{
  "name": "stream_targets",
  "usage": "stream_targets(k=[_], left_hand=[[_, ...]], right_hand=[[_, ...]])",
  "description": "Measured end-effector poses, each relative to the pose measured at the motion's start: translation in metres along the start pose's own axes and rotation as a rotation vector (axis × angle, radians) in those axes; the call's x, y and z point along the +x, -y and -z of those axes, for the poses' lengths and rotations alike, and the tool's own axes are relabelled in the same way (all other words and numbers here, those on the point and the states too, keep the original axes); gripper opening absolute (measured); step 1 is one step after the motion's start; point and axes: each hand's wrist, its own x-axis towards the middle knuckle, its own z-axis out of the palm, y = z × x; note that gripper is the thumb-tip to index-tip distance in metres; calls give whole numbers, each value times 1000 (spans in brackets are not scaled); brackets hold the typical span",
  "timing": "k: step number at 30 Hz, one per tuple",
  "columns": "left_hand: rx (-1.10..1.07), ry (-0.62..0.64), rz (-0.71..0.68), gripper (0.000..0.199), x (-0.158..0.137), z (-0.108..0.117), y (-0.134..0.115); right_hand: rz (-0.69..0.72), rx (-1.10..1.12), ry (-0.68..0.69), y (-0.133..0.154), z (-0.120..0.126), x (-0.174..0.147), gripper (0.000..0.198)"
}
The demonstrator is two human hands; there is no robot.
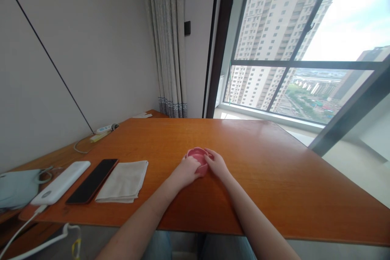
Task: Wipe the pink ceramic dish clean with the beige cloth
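A small pink bowl [199,155] with a wavy, petal-like rim is at the middle of the wooden table [258,187]. My left hand [189,168] is closed on its left and near side, with the fingers bent over the rim. On the right side, my right hand [217,163] grips the wall, its thumb at the inner edge. Both hands cover part of the bowl's outside. The bowl looks upright, but I cannot tell whether it touches the table. Left of my arms lies a folded beige cloth [123,180].
A dark phone [93,180] and a white power bank [62,183] with a cable lie on the left. Beyond them are a pale blue-grey pouch [18,187] and a power strip [104,129]. The table's front edge runs above my lap. A window [289,63] stands behind.
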Motion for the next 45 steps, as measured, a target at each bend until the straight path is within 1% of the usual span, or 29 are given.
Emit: stream_targets(k=[3,7,11,13,15,16,17,18,19,20,21,22,24,25,26,28,31,33,36,39,41,43,45], left_hand=[[-7,-4,-38,21,1,-3,4],[-35,-1,-38,22,2,-6,9],[-78,-15,-47,22,-2,-4,5],[-87,-58,-61,27,-7,-1,3],[-85,-152,-54,37,-15,6,9],[-77,-215,-21,41,-20,10,16],[-57,-275,42,41,-26,14,27],[-26,-331,145,38,-33,19,42],[10,-356,278,37,-41,24,59],[50,-339,411,36,-49,29,78],[93,-297,525,38,-58,33,98],[129,-243,612,42,-67,37,118],[156,-125,712,50,-86,42,152],[161,-78,749,52,-94,44,164],[161,-30,760,54,-102,44,173],[170,33,756,54,-112,44,183],[177,116,754,45,-117,44,185],[176,153,761,32,-115,45,182],[170,171,748,14,-109,49,177],[139,182,718,11,-103,59,168],[83,192,691,11,-99,69,157],[3,193,642,8,-93,83,139],[-59,192,547,5,-85,98,114]], right_hand=[[4,-46,12,1,1,-1,47],[14,-67,7,0,1,-1,45],[47,-69,15,0,1,-2,41],[75,-63,24,0,0,-3,38],[93,-59,21,-2,0,-3,34],[91,-61,10,-3,-1,-2,34],[85,-67,-12,-4,-1,-2,35],[79,-73,-43,-5,-2,-1,37],[76,-76,-77,-6,-2,-1,40],[78,-75,-106,-7,-2,0,43],[83,-69,-128,-7,-2,0,44],[92,-62,-144,-7,-2,0,45],[107,-50,-166,-4,-1,0,45],[116,-48,-173,-2,0,-1,45],[127,-50,-179,0,0,-2,44],[155,-60,-188,3,1,-3,42],[193,-74,-203,7,2,-5,38],[209,-76,-211,8,2,-5,35],[225,-72,-215,9,3,-5,32],[246,-66,-245,12,5,-6,27],[279,-50,-270,16,7,-7,24],[309,-3,-273,21,8,-8,22],[300,94,-210,31,8,-12,23]])
